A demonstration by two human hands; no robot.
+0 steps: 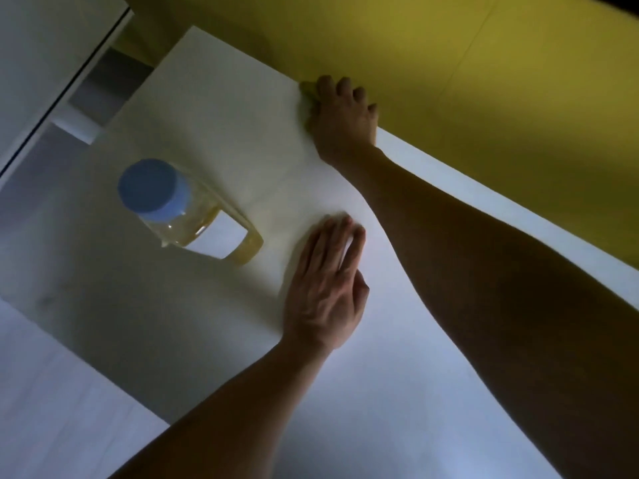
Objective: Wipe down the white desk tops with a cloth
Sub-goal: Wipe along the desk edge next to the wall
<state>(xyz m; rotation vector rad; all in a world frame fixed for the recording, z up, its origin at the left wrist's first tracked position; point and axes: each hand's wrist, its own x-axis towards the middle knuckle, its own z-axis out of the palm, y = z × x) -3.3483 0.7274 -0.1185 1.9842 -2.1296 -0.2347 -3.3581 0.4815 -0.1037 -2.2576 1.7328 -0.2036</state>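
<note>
White table (380, 392) against yellow wall; right hand (340, 115) at far edge, fingers curled over greenish cloth (307, 91). Left hand (326, 285) flat, fingers together, nearer the bottle (183, 210).

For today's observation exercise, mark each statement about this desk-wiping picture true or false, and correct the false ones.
1. The left hand lies flat on the white desk top. True.
2. The right hand is at the desk's far edge, by the yellow wall. True.
3. The bottle has a red cap. False: its cap is blue.
4. The bottle is held in the left hand. False: it stands on the desk, apart from both hands.
5. A bit of yellow-green cloth shows under the right hand's fingers. True.
</note>
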